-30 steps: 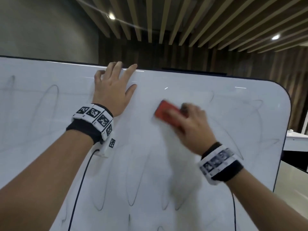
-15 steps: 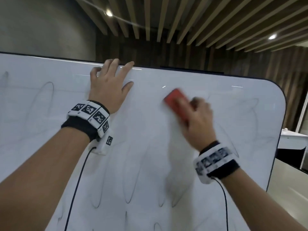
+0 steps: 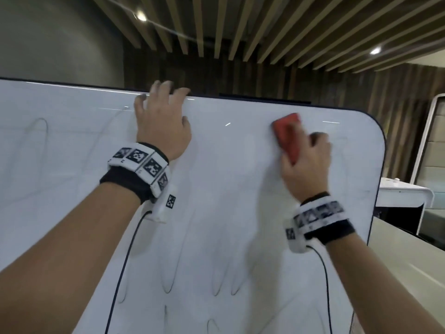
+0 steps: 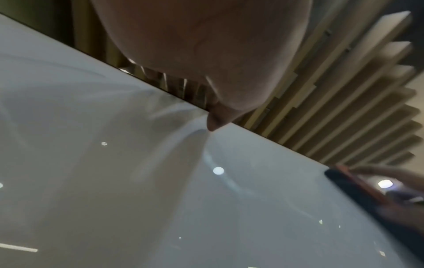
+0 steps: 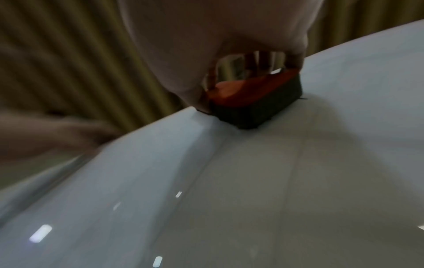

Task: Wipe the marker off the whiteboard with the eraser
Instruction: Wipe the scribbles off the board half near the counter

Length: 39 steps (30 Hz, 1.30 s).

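Observation:
A large whiteboard (image 3: 228,189) stands tilted in front of me, with faint grey marker loops (image 3: 168,283) low down and on its left. My right hand (image 3: 305,165) grips a red eraser (image 3: 287,136) and presses its dark felt pad against the board near the upper right corner. The right wrist view shows the eraser (image 5: 252,96) under my fingers (image 5: 206,36), close to the board's edge. My left hand (image 3: 161,126) lies flat on the board, fingertips reaching its top edge. In the left wrist view the eraser (image 4: 351,185) is a blur at the right.
The board's dark rounded frame (image 3: 378,141) ends just right of the eraser. A white desk (image 3: 404,196) stands behind it at the right, over a pale floor. Black cables (image 3: 120,273) hang from both wristbands across the board. A slatted wooden ceiling and dark wall lie beyond.
My right hand has swept the eraser up and to the right, toward the board's upper right corner. My left hand has slid slightly up to the top edge.

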{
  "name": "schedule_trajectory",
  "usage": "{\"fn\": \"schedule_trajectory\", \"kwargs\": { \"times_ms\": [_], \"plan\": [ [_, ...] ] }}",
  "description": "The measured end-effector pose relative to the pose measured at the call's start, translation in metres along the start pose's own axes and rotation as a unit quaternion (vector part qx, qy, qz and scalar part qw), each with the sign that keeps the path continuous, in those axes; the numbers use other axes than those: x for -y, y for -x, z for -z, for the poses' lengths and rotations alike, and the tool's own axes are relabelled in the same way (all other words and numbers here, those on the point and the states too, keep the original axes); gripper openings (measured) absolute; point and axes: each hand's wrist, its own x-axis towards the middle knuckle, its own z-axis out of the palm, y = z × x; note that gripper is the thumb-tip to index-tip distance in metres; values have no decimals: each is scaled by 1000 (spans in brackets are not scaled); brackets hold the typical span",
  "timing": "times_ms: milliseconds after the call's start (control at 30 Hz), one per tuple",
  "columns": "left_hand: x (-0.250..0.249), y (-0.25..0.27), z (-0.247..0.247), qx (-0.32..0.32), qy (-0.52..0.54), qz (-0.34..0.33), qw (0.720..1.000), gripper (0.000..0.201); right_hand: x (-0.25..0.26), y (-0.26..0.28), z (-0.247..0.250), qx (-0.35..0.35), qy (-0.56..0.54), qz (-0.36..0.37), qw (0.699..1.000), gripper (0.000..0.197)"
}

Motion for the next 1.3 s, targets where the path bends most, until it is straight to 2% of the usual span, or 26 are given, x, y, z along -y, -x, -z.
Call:
{"fn": "schedule_trajectory", "kwargs": {
  "times_ms": [67,100,133,167,233,300,333,367,400,467,500,533,567,600,667,733,800,833,933,1000,1033,1067,1167,1200,1233,1300],
  "plan": [
    [-20,4,-6,20,-1,-45,999,60,-21,-23,8,-40,-13,-116,992,67],
    [-28,6,-9,28,-3,-54,998,61,-20,-23,6,-48,-14,-139,989,67],
    [-33,7,-12,30,-5,-55,998,61,-12,-17,1,-49,-14,-132,990,66],
    [-35,7,-14,27,-9,-51,998,61,2,-4,-7,-39,-20,-97,994,65],
    [-33,7,-17,15,-29,-49,998,61,30,35,-23,25,-26,31,999,60],
    [-28,7,-19,5,-46,-59,997,61,38,66,-29,96,5,167,981,55],
    [-26,8,-19,5,-51,-63,997,61,30,64,-25,104,25,201,974,54],
    [-26,8,-19,7,-54,-65,996,61,17,51,-20,89,39,199,975,55],
    [-27,8,-19,12,-57,-64,996,61,4,36,-16,52,48,159,985,57],
    [-28,7,-19,18,-65,-61,996,61,-16,1,-6,-29,54,0,998,60],
    [-28,7,-18,19,-68,-59,996,61,-20,-11,-3,-53,43,-80,994,61],
    [-29,7,-18,19,-68,-58,996,61,-17,-16,-5,-63,36,-131,989,61],
    [-29,8,-18,19,-67,-56,996,61,-6,-13,-9,-63,36,-142,987,61],
    [-29,8,-18,19,-66,-56,996,60,8,-1,-15,-52,36,-114,991,60],
    [-29,8,-19,20,-67,-57,996,60,34,38,-27,1,12,13,1000,57],
    [-28,8,-19,18,-65,-56,996,60,39,77,-31,73,7,133,988,54],
    [-27,9,-19,17,-67,-58,996,61,16,82,-24,95,22,166,981,57],
    [-28,9,-19,18,-69,-58,996,61,3,73,-19,77,25,136,987,60],
    [-28,9,-19,18,-71,-58,996,60,-26,26,0,-16,19,-40,999,62],
    [-28,10,-19,13,-70,-53,996,60,-26,-4,6,-26,8,-106,994,60],
    [-29,10,-20,11,-69,-52,996,60,-19,-11,6,-16,3,-97,995,60],
    [-30,11,-20,8,-66,-51,996,60,-11,-13,5,0,-1,-56,998,58],
    [-30,12,-21,-3,-55,-48,997,59,-14,0,6,65,25,105,992,54],
    [-30,13,-21,-6,-53,-49,997,59,-28,5,9,65,32,104,992,55],
    [-30,12,-21,-6,-51,-48,998,59,-44,10,14,47,30,61,997,57],
    [-31,11,-22,-3,-48,-44,998,59,-73,16,24,-22,-6,-111,994,64]
  ]
}}
